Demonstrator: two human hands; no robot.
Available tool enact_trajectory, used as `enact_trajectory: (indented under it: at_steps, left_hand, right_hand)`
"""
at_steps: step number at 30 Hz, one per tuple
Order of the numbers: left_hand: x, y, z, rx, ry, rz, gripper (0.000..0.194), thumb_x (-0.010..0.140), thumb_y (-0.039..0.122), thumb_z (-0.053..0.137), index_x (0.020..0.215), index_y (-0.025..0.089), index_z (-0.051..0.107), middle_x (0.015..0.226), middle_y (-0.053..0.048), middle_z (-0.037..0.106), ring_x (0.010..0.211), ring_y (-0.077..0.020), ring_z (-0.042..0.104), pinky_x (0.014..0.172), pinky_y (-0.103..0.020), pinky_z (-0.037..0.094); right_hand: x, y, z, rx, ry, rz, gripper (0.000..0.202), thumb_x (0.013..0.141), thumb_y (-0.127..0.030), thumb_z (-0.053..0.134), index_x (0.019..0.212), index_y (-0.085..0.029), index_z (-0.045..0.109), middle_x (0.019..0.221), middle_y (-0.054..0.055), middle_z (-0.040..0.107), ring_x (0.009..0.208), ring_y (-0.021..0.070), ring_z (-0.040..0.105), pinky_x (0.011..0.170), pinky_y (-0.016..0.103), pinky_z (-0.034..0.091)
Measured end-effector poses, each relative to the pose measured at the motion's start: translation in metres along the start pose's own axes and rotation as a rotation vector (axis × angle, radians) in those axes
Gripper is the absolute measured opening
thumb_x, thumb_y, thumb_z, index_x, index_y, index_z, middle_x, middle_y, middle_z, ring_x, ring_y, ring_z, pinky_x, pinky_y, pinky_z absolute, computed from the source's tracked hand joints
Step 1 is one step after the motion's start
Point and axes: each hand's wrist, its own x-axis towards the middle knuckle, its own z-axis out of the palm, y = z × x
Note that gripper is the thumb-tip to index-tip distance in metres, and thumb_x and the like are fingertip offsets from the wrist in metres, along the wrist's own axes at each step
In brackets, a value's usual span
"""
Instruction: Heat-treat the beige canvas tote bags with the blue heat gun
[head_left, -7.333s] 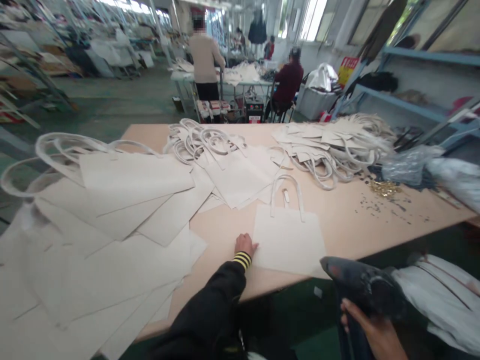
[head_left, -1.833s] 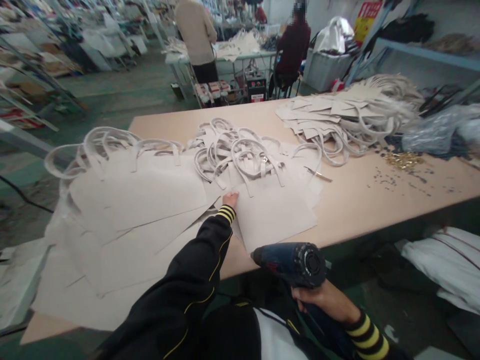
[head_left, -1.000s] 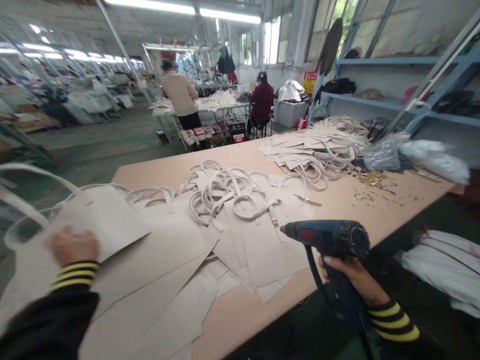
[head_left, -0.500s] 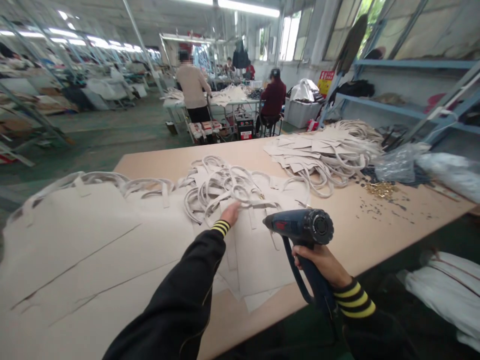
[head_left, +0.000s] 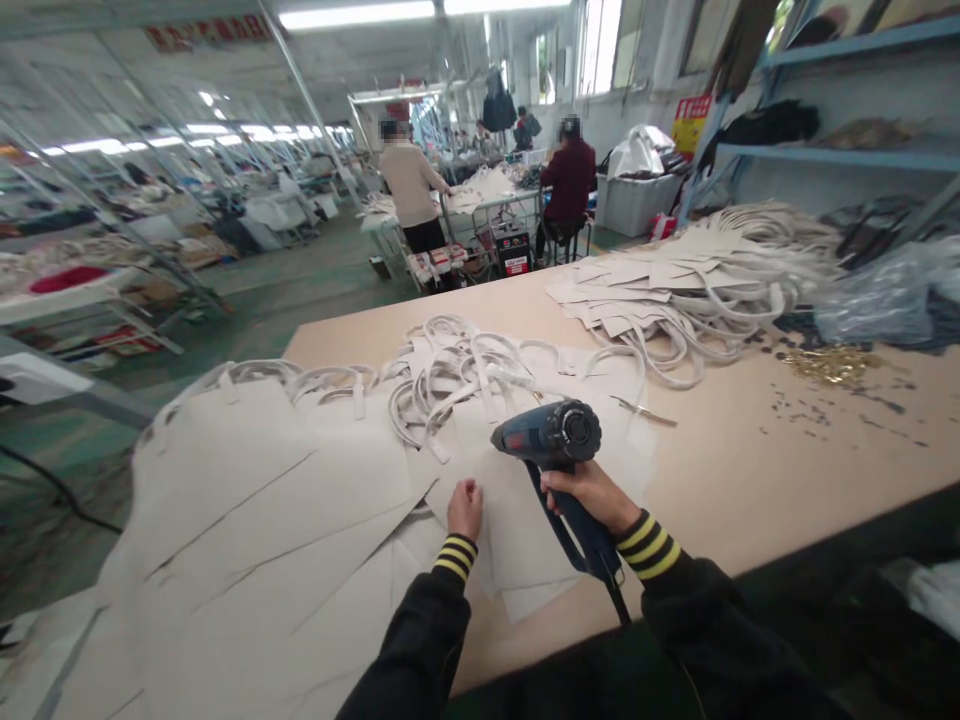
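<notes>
My right hand [head_left: 589,492] grips the handle of a dark blue heat gun [head_left: 551,437], whose nozzle points left over a pale tote bag [head_left: 517,515] lying on the table's near edge. My left hand [head_left: 465,508] pinches the left edge of that same bag, just left of the gun. Behind the bag sits a tangle of bags with looped handles [head_left: 457,375]. A wide spread of flat pale bags [head_left: 255,510] covers the table to the left.
The tan table [head_left: 750,470] also carries a second bag pile [head_left: 697,275] at the far right, scattered gold fittings [head_left: 829,365] and a clear plastic bag [head_left: 877,295]. Two people [head_left: 412,190] work at a far table. Blue shelving [head_left: 825,150] stands at right.
My left hand has drawn back from the handle tangle to the near bag's edge. My right hand has brought the heat gun in over that bag, closer to the left hand.
</notes>
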Motion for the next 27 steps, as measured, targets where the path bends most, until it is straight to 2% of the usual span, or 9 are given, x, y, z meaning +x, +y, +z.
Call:
enact_trajectory:
  at_steps: [3,7,12,16,19,22,25,26,27]
  left_hand:
    - [-0.019,-0.002,0.023,0.064,-0.078,-0.019,0.025,0.074,0.024,0.052,0.095,0.012,0.049,0.091,-0.009,0.058,0.085,-0.0173,0.057,0.078,-0.033,0.047]
    - [-0.017,0.008,0.034,0.223,-0.034,-0.016,0.032,0.074,0.026,0.057,0.099,0.01,0.046,0.096,-0.013,0.055,0.097,-0.0216,0.052,0.086,-0.036,0.043]
    - [-0.008,0.023,0.03,0.217,-0.059,-0.12,0.028,0.074,0.026,0.057,0.095,0.013,0.045,0.091,-0.009,0.056,0.088,-0.0196,0.055,0.078,-0.032,0.044]
    - [-0.001,0.028,0.026,0.2,-0.134,-0.12,0.011,0.076,0.025,0.051,0.071,0.017,0.046,0.066,-0.002,0.052,0.067,-0.0158,0.052,0.065,-0.027,0.042]
    - [0.003,0.024,0.022,0.197,-0.14,-0.062,0.022,0.077,0.028,0.047,0.058,0.018,0.041,0.055,0.001,0.044,0.058,-0.0138,0.046,0.059,-0.025,0.038]
    - [0.001,0.026,0.017,0.225,-0.104,-0.051,0.02,0.079,0.025,0.042,0.063,0.016,0.048,0.06,-0.002,0.049,0.063,-0.0151,0.048,0.063,-0.027,0.041]
    - [-0.009,0.045,0.018,0.297,0.097,0.11,0.022,0.079,0.018,0.041,0.093,0.011,0.056,0.095,-0.012,0.055,0.092,-0.0214,0.05,0.081,-0.033,0.041]
    - [-0.015,0.056,0.022,0.332,0.127,0.229,0.029,0.079,0.016,0.039,0.103,0.012,0.055,0.106,-0.014,0.052,0.1,-0.0228,0.047,0.086,-0.035,0.039]
    - [-0.021,0.068,0.028,0.373,0.09,0.376,0.033,0.08,0.017,0.038,0.11,0.014,0.053,0.112,-0.014,0.049,0.104,-0.0235,0.044,0.089,-0.037,0.037]
  right_hand:
    - [-0.014,0.001,-0.015,-0.074,0.075,0.027,0.02,0.069,-0.031,0.06,0.069,-0.012,0.056,0.053,0.003,0.058,0.047,0.0141,0.054,0.048,0.025,0.045]
    - [-0.025,0.003,-0.029,-0.072,0.139,0.037,0.022,0.069,-0.033,0.061,0.07,-0.011,0.056,0.054,0.004,0.058,0.049,0.0152,0.054,0.049,0.026,0.047]
    - [-0.04,0.01,-0.048,-0.052,0.265,0.014,0.024,0.069,-0.034,0.063,0.073,-0.012,0.055,0.06,0.003,0.058,0.052,0.0144,0.055,0.049,0.025,0.047]
    - [-0.05,0.02,-0.069,-0.022,0.345,0.024,0.026,0.071,-0.036,0.064,0.074,-0.012,0.057,0.061,0.004,0.059,0.053,0.0148,0.055,0.049,0.025,0.047]
    - [-0.049,0.02,-0.075,0.028,0.341,0.02,0.027,0.07,-0.037,0.065,0.075,-0.011,0.057,0.064,0.005,0.059,0.054,0.015,0.056,0.05,0.026,0.048]
    - [-0.045,0.016,-0.071,0.068,0.29,0.007,0.027,0.068,-0.036,0.066,0.076,-0.012,0.056,0.067,0.004,0.059,0.054,0.015,0.056,0.049,0.026,0.048]
    - [-0.043,0.018,-0.068,0.017,0.308,0.012,0.027,0.069,-0.036,0.066,0.075,-0.011,0.057,0.067,0.004,0.059,0.052,0.0145,0.055,0.047,0.025,0.047]
    - [-0.044,0.02,-0.068,0.018,0.34,0.007,0.027,0.069,-0.036,0.066,0.075,-0.011,0.057,0.067,0.005,0.059,0.053,0.0145,0.055,0.047,0.025,0.048]
    - [-0.045,0.023,-0.069,0.03,0.38,-0.003,0.028,0.07,-0.037,0.065,0.075,-0.011,0.057,0.067,0.005,0.06,0.053,0.0145,0.056,0.048,0.025,0.048]
